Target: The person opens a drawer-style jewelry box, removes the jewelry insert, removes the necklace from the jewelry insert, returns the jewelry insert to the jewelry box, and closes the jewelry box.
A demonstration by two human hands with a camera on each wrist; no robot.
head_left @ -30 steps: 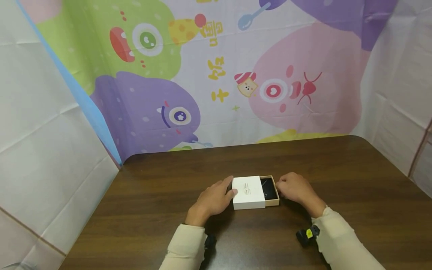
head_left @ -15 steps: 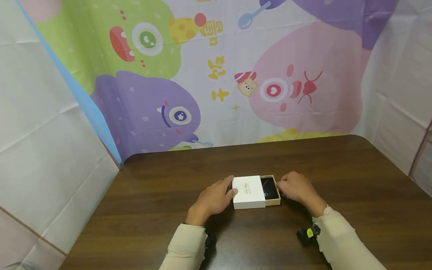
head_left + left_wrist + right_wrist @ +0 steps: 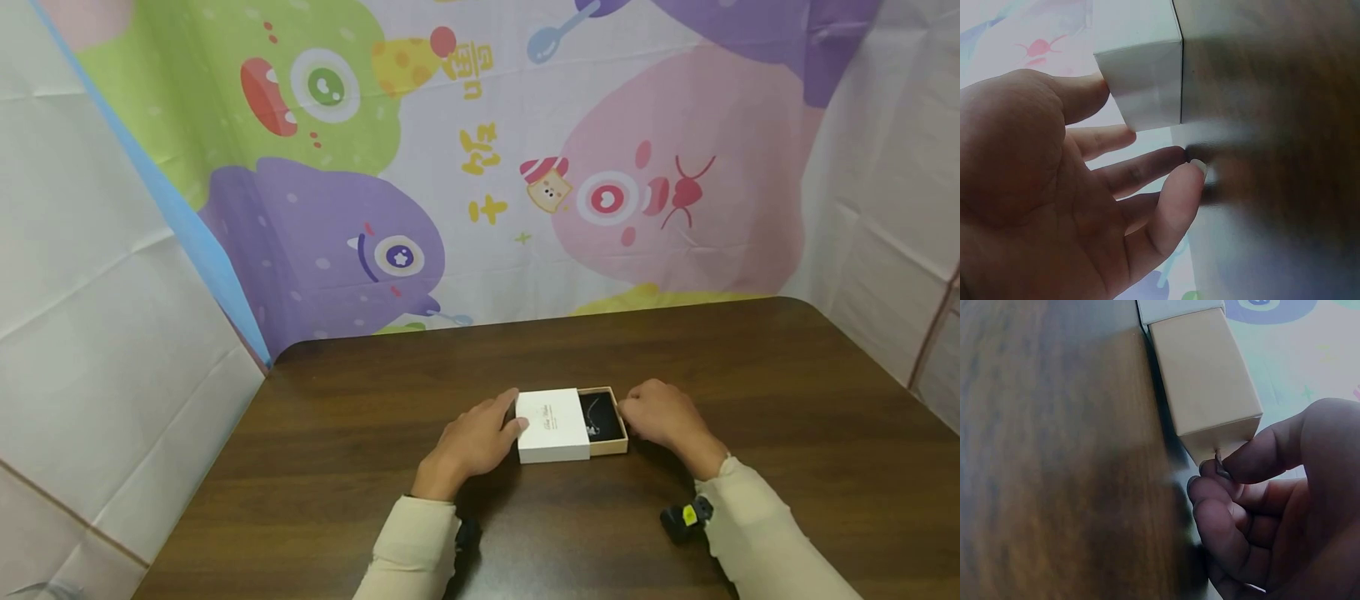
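A white box sleeve (image 3: 552,425) with small printed lettering lies on the table, and a tan drawer (image 3: 608,449) sticks partly out of its right end. Inside the drawer a black insert (image 3: 602,408) carries a thin silvery necklace (image 3: 592,430). My left hand (image 3: 474,440) holds the sleeve's left end, thumb on its top edge and index finger at a far corner; the other fingers curve loosely near the table. In the right wrist view, my right hand (image 3: 1266,494) pinches a small ribbon pull tab (image 3: 1220,465) on the drawer's end between thumb and forefinger.
The dark wooden table (image 3: 360,392) ends at a cartoon-printed cloth (image 3: 510,267) behind, with pale hanging sheets (image 3: 112,275) at the sides. A small black wrist camera (image 3: 684,518) sits at the right cuff.
The drawer has slid slightly farther right out of the sleeve, uncovering more of the black insert and necklace. The right hand moved right with it; the left hand and sleeve stayed put.
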